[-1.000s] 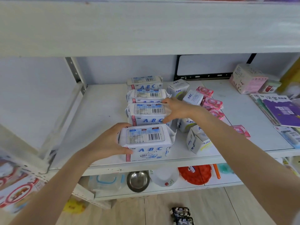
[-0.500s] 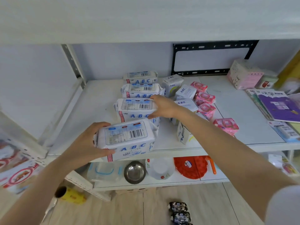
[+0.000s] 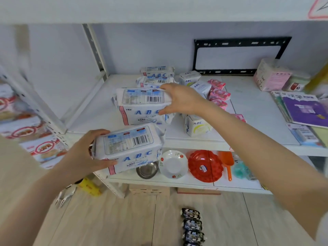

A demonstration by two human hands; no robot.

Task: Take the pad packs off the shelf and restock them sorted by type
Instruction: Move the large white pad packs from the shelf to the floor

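My left hand (image 3: 83,155) grips a large white ABC pad pack (image 3: 129,148) by its left end, held out in front of the white shelf's (image 3: 248,110) front edge. My right hand (image 3: 181,100) grips a second large ABC pack (image 3: 142,105) by its right end, at the shelf's front. Two more large ABC packs (image 3: 156,79) lie in a row behind it. Small white ABC packs (image 3: 197,125) and small pink packs (image 3: 220,95) lie to the right of my right hand.
A pink box (image 3: 271,77) and purple booklets (image 3: 301,107) sit at the shelf's right. The lower shelf holds a steel bowl (image 3: 147,170), a white plate (image 3: 173,164), a red plate (image 3: 205,166). Dark packets (image 3: 192,226) lie on the wooden floor.
My left hand has pulled its pack off the shelf toward me. My right hand has closed on the second pack and drawn it forward.
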